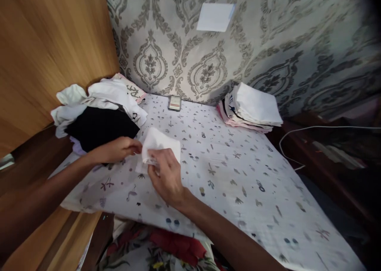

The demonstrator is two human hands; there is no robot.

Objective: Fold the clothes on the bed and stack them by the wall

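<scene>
A small folded white cloth [164, 139] lies on the patterned sheet in front of me, a thin layer sticking out at its near left corner. My right hand [166, 175] pinches the near edge of this cloth between thumb and fingers. At the cloth's left edge is my left hand [126, 148], its fingers curled together and their tips right beside the fabric. Whether those tips grip anything is hidden. Just behind my left hand sits a loose heap with a black garment [99, 128] and crumpled white clothes [110, 92].
A neat stack of folded clothes [253, 108], white on top, stands at the back right. Near the wall lies a small framed card [174, 103]. A wooden panel [53, 56] borders the left. A white cable [315, 127] runs along the right side, beyond the sheet [226, 183].
</scene>
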